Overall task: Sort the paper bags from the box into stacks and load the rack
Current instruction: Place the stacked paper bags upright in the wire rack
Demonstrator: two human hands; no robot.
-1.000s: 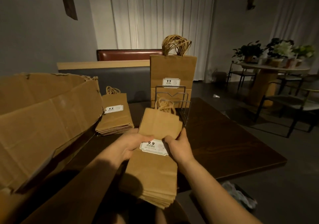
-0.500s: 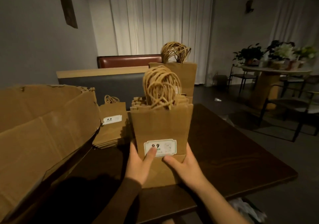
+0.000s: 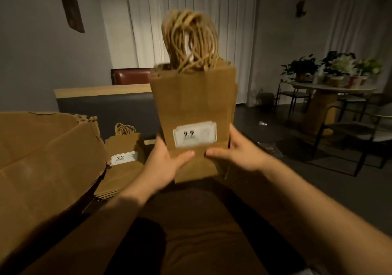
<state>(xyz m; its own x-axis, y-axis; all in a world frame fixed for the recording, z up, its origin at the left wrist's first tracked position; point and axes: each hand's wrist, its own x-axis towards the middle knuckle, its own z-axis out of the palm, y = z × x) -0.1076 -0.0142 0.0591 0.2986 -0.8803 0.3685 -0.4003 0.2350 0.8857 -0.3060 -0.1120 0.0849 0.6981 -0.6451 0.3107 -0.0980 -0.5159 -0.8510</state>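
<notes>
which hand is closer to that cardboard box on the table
Left. The left hand grips the held bag stack's near-box edge, just beside the cardboard box; the right hand grips the far edge.

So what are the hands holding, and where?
A stack of paper bags, upright, gripped at its lower part: left hand on the left edge, right hand on the right, thumbs under the label.

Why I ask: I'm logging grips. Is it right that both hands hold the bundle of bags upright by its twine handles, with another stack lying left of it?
Not quite. The head view shows the left hand and right hand gripping the bundle of bags at its lower sides; the twine handles stand free. The other stack does lie left.
</notes>
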